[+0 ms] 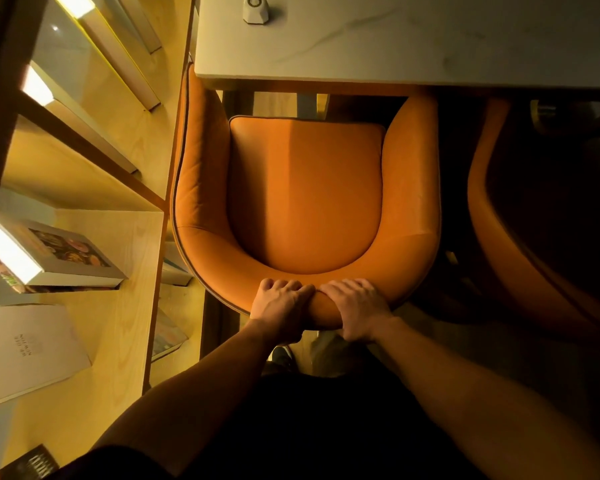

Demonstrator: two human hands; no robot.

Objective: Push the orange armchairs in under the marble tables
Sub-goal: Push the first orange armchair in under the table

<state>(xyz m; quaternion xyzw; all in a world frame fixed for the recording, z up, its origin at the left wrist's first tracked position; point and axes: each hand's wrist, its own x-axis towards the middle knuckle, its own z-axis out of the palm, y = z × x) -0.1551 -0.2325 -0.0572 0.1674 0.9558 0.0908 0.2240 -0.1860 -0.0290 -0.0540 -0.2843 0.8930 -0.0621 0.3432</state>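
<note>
I look straight down on an orange leather armchair (305, 192) with a curved back and a flat seat cushion. Both hands grip the top of its backrest side by side: my left hand (280, 310) and my right hand (359, 308), fingers curled over the rim. The tips of the chair's arms lie under the near edge of the white marble table (413, 46). The seat is still in the open. A second orange armchair (506, 216) stands to the right, mostly in shadow.
A wooden bookshelf (129, 244) with lit shelves and books stands close along the chair's left side. A small white device (256, 8) sits on the table near its far left. The floor to the right is dark.
</note>
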